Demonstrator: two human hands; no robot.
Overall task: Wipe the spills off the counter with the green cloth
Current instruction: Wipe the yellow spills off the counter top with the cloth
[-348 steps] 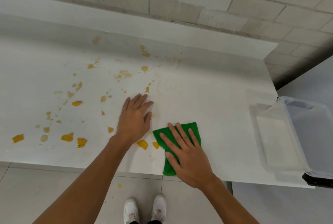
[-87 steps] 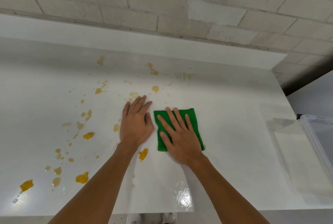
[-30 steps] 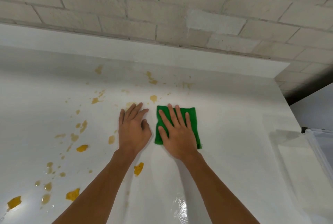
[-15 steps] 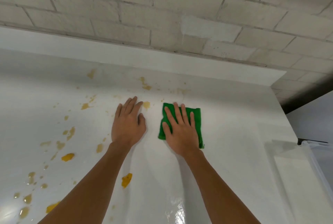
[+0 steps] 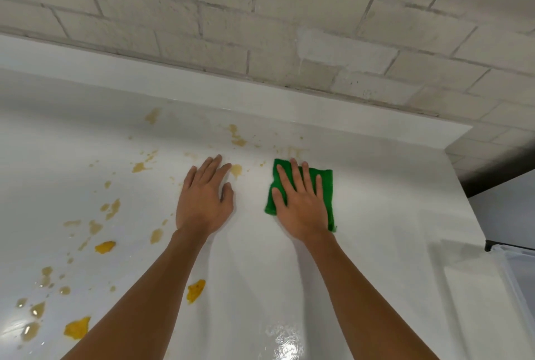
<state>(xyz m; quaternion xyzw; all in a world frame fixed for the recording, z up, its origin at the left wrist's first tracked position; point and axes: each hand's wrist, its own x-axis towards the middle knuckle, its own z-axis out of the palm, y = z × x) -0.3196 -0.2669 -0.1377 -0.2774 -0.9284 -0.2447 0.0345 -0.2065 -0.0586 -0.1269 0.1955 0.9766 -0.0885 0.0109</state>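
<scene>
While both hands lie flat on the white table (image 5: 390, 215), one green cloth (image 5: 325, 186) sits just right of frame centre, pinned under the right hand (image 5: 301, 203). That hand is open, palm down, fingers spread across the cloth; cloth edges show at the upper left, along the right side and at the lower right corner. The left hand (image 5: 204, 200) is also open, palm down on bare table, holding nothing, near the cloth but apart from it.

Spills:
- One pale brown spot (image 5: 236, 170) lies just beside the left hand's fingertips, between the two hands.
- One brown streak (image 5: 236, 136) lies above that spot, toward the raised back edge of the table.
- One faint smear (image 5: 292, 152) lies just above the cloth's upper edge.
- Three thick orange-yellow patches are visible: one (image 5: 105, 246) at centre left, one (image 5: 196, 290) beside the left forearm, one (image 5: 76, 328) at lower left.
- Numerous smaller pale drops are scattered over the left half of the frame; an exact count cannot be given.

The table area right of the cloth shows no stains. One clear plastic bin (image 5: 515, 272) is partly in frame at the right edge. One grey brick wall (image 5: 289, 12) fills the upper frame
</scene>
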